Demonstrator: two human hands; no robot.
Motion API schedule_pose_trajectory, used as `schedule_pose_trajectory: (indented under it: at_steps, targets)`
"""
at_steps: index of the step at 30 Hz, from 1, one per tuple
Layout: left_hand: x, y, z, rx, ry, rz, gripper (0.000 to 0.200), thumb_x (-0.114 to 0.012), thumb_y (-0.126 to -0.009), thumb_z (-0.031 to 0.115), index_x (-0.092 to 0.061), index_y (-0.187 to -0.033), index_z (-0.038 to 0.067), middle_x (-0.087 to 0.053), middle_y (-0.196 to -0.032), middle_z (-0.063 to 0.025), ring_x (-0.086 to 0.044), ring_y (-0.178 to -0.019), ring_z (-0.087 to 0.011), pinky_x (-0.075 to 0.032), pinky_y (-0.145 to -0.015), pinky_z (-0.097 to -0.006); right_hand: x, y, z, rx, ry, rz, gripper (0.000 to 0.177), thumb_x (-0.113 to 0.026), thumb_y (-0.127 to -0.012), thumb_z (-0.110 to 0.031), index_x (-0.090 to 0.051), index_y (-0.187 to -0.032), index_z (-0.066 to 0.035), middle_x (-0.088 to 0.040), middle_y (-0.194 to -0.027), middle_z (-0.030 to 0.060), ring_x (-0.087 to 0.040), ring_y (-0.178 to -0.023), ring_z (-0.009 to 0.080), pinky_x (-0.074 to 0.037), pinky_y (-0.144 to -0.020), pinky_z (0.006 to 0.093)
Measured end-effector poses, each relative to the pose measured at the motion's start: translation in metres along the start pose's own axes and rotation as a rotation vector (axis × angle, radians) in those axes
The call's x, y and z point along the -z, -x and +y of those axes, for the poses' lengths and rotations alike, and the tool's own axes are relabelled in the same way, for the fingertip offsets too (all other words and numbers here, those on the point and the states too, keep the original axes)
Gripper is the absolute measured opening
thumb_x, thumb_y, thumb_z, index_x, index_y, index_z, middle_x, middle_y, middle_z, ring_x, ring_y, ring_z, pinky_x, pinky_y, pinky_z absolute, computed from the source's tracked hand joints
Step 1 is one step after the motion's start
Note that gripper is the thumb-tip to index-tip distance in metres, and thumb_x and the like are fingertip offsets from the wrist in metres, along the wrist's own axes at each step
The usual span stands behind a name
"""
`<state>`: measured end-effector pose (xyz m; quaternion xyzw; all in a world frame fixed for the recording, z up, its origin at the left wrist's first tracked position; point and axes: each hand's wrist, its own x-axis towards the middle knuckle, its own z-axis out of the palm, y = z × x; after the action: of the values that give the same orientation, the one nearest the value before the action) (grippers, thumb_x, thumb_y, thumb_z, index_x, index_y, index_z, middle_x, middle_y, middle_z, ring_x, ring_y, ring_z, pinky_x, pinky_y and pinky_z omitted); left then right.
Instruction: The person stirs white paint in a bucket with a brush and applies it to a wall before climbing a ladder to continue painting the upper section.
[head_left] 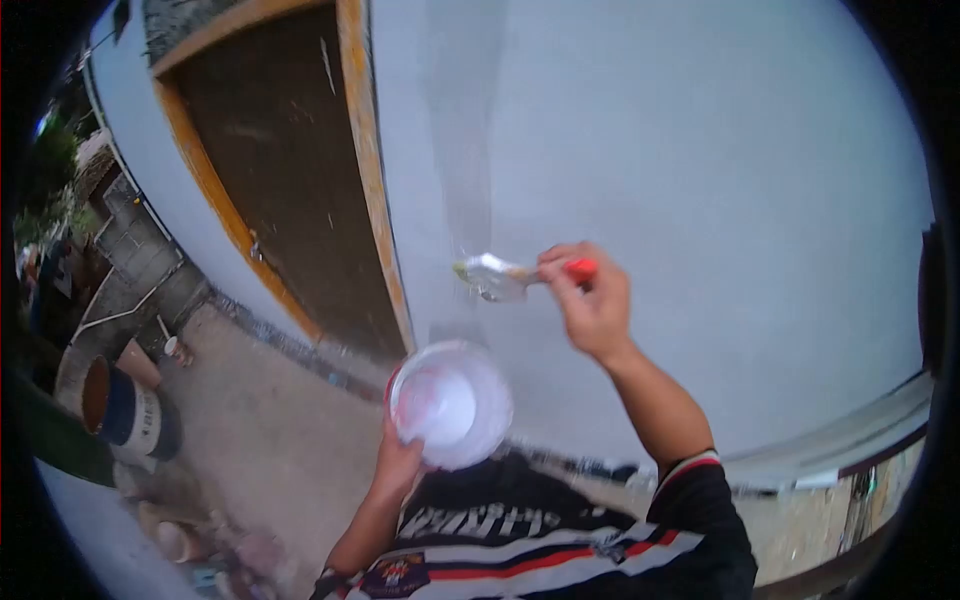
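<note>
My right hand (595, 300) is closed around the red handle of a paintbrush (500, 278), whose bristle end points left against or close to the pale wall (700, 180); contact is hard to tell. A darker, wet-looking vertical strip (462, 130) runs down the wall above the brush. Lower and to the left, my left hand (402, 455) grips the rim of a white bucket (490, 395). White paint (440, 405) lies inside it. The bucket tilts so that its mouth faces me, and some of my left fingers are hidden behind or inside it.
A dark door (285, 170) with a yellow-brown wooden frame (365, 160) stands left of the strip. On the concrete floor (260, 400) at left are a blue-and-white drum (135, 415) and a small cup-like container (178, 350). A ledge (840, 445) runs along the lower right.
</note>
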<state>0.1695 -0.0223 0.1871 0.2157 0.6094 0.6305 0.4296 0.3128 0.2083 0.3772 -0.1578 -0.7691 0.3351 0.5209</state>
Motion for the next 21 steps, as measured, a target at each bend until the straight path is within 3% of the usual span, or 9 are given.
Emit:
schedule_pose_trajectory:
  at_steps: [1,3,4,6,9,12,20,21]
  targets:
    - [-0.002,0.002,-0.004,0.033,0.041,0.001,0.078,-0.041,-0.078,-0.011,-0.015,-0.147,0.017,-0.043,-0.13,-0.0177,-0.056,-0.105,-0.0294,-0.059,-0.055,-0.0337,0.007,0.019,-0.001,-0.134,-0.135,0.045,0.013,-0.068,-0.082,-0.009,-0.064,-0.091,-0.001,-0.063,-0.08,0.0075,-0.06,-0.071,0.014,-0.047,-0.063,0.0264]
    - [-0.007,-0.002,-0.005,0.113,0.014,-0.028,0.075,-0.043,-0.079,-0.01,-0.021,-0.146,0.016,-0.049,-0.123,-0.0155,-0.061,-0.091,-0.0262,-0.058,-0.055,-0.0323,0.015,0.052,-0.001,-0.31,-0.314,0.035,0.012,-0.068,-0.082,-0.008,-0.064,-0.09,-0.001,-0.064,-0.081,0.0071,-0.06,-0.073,0.0132,-0.047,-0.065,0.0264]
    - [-0.011,-0.002,-0.003,0.13,-0.008,-0.046,0.078,-0.043,-0.079,-0.01,-0.019,-0.147,0.017,-0.049,-0.124,-0.015,-0.061,-0.093,-0.0258,-0.059,-0.057,-0.0329,0.019,0.067,0.0,-0.381,-0.403,0.035,0.011,-0.068,-0.082,-0.008,-0.065,-0.09,-0.001,-0.064,-0.081,0.0068,-0.06,-0.074,0.0129,-0.047,-0.065,0.0264]
    - [-0.021,0.0,0.006,0.177,-0.02,-0.098,0.081,-0.042,-0.077,-0.012,-0.017,-0.148,0.019,-0.047,-0.128,-0.0155,-0.061,-0.098,-0.0275,-0.06,-0.061,-0.0358,0.032,0.096,0.003,-0.346,-0.184,-0.133,0.012,-0.068,-0.081,-0.008,-0.065,-0.09,-0.002,-0.064,-0.081,0.0072,-0.06,-0.074,0.0145,-0.047,-0.067,0.0277]
    - [-0.033,0.004,0.018,0.145,0.002,-0.158,0.072,-0.042,-0.076,-0.008,-0.024,-0.144,0.008,-0.049,-0.126,-0.0148,-0.062,-0.098,-0.0271,-0.061,-0.06,-0.0365,0.039,0.125,0.004,-0.219,0.039,-0.361,0.016,-0.07,-0.077,-0.01,-0.066,-0.091,-0.004,-0.063,-0.081,0.0089,-0.061,-0.076,0.0227,-0.048,-0.069,0.033]
    - [-0.045,0.006,0.027,0.157,-0.002,-0.214,0.071,-0.042,-0.076,-0.007,-0.024,-0.143,0.007,-0.049,-0.125,-0.0153,-0.064,-0.096,-0.026,-0.061,-0.059,-0.034,0.036,0.146,0.005,-0.11,0.151,-0.501,0.016,-0.07,-0.075,-0.011,-0.066,-0.09,-0.006,-0.063,-0.083,0.0093,-0.059,-0.078,0.0287,-0.048,-0.07,0.0359]
    - [-0.069,0.004,0.025,0.16,-0.052,-0.254,0.072,-0.043,-0.075,-0.009,-0.024,-0.143,0.006,-0.049,-0.125,-0.0145,-0.062,-0.097,-0.0242,-0.061,-0.062,-0.0331,0.025,0.169,0.034,-0.275,0.17,-0.686,0.019,-0.068,-0.076,-0.007,-0.065,-0.094,-0.003,-0.065,-0.092,0.0118,-0.062,-0.083,0.0311,-0.05,-0.073,0.0379]
    - [-0.07,0.001,0.026,0.173,-0.045,-0.265,0.076,-0.042,-0.075,-0.011,-0.021,-0.145,0.01,-0.047,-0.127,-0.0146,-0.061,-0.099,-0.0242,-0.06,-0.064,-0.0324,0.024,0.17,0.04,-0.308,0.172,-0.706,0.019,-0.068,-0.077,-0.008,-0.065,-0.095,-0.003,-0.065,-0.093,0.0119,-0.063,-0.083,0.0313,-0.05,-0.073,0.0379]
